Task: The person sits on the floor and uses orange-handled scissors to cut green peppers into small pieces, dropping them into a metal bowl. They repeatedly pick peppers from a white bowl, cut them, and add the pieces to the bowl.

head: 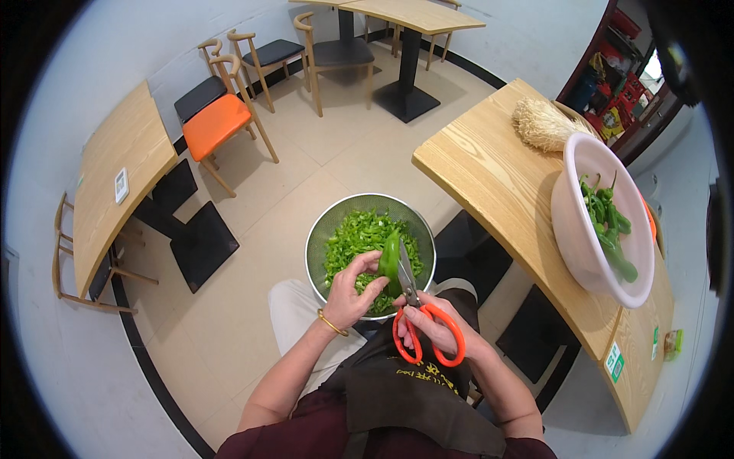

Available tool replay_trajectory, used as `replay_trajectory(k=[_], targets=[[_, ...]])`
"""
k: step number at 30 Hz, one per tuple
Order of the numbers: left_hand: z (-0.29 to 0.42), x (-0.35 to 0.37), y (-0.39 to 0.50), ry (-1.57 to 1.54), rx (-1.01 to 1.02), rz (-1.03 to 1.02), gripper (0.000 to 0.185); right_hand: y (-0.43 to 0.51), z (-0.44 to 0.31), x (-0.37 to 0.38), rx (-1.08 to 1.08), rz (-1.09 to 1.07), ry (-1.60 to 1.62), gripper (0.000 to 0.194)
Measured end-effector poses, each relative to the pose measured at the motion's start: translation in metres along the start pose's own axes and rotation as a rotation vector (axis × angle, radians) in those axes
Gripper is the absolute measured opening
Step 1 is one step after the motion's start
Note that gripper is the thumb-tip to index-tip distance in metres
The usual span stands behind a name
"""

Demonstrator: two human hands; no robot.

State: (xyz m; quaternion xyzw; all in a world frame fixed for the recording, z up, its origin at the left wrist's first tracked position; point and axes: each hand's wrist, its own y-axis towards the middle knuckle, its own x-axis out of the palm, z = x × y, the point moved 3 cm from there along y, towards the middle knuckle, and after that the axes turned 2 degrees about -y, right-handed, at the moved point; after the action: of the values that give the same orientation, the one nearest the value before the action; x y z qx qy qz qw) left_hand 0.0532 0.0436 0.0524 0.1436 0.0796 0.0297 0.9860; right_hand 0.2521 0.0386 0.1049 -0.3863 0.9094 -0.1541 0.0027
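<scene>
My left hand [356, 292] pinches a green pepper [389, 263], held upright above the colander. In my right hand [438, 327] is a pair of scissors [408, 281] with red handles, its blades pointing away from me along the pepper's right side. Whether the blades touch the pepper is hard to tell. Below both hands, a metal mesh colander [321, 229] rests at my lap, between my knees. Chopped green pepper pieces [356, 232] cover its bottom.
At right, a wooden table [481, 143] holds a pale pink basin [573, 252] with whole green peppers [608, 218] and a bunch of enoki mushrooms [542, 123]. Another wooden table [123, 143] stands at left. An orange-seated chair [217, 126] is ahead on the tiled floor [281, 201].
</scene>
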Motion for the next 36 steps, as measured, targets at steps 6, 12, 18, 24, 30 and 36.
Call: replay_trajectory(k=[6, 12, 18, 24, 30, 36], targets=[[0.008, -0.019, 0.005, 0.063, -0.078, -0.208, 0.044, -0.010, -0.008, -0.009, 0.091, -0.081, 0.186, 0.030], [0.004, -0.012, -0.001, -0.234, -0.238, -0.168, 0.039, -0.017, -0.013, -0.007, 0.088, -0.018, -0.018, 0.031], [0.005, -0.005, -0.006, 0.004, -0.108, -0.195, 0.039, -0.018, -0.008, 0.001, 0.146, -0.028, -0.001, 0.032], [0.019, -0.008, 0.001, 0.172, 0.119, -0.190, 0.038, -0.027, -0.017, -0.011, 0.151, -0.103, 0.164, 0.031], [0.032, -0.010, 0.006, 0.329, 0.270, -0.166, 0.037, -0.030, -0.021, -0.014, 0.139, -0.064, 0.012, 0.033], [0.041, -0.017, 0.015, 0.539, 0.427, -0.275, 0.040, -0.035, -0.032, -0.023, 0.211, -0.136, -0.017, 0.036]])
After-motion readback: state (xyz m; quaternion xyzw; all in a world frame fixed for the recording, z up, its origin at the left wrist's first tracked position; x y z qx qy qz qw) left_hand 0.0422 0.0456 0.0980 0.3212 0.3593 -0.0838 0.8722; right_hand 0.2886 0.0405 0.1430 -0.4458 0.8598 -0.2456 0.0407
